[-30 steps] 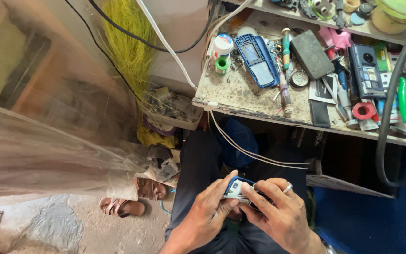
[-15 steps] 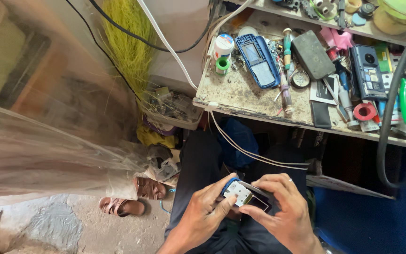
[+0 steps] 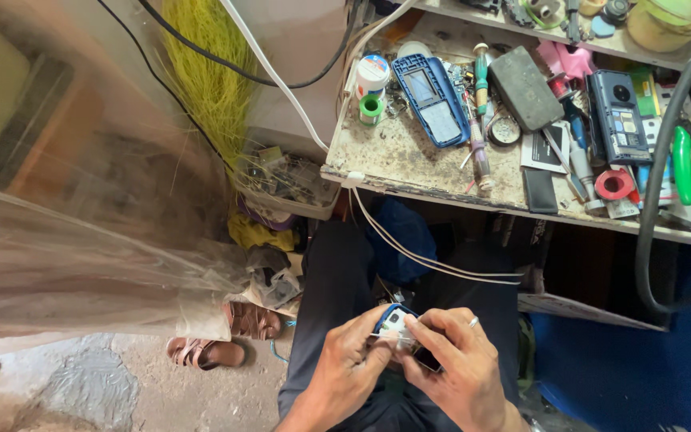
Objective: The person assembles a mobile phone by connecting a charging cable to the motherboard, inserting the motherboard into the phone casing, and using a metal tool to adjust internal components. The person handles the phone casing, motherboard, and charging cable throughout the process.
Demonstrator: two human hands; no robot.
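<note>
I see one small blue-cased phone with white insides (image 3: 394, 326) gripped by both my left hand (image 3: 351, 370) and right hand (image 3: 456, 364), its long axis slanting up-left.

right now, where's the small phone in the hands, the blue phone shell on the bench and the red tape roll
small phone (image 3: 394, 322), head view, its pale upper body.
blue phone shell (image 3: 432, 98), head view, middle of the shell.
red tape roll (image 3: 614, 185), head view, its red ring.

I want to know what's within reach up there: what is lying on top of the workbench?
On the workbench lie a blue phone shell, a screwdriver, a black case and a red tape roll. Its far right is hidden behind a black hose.
</note>
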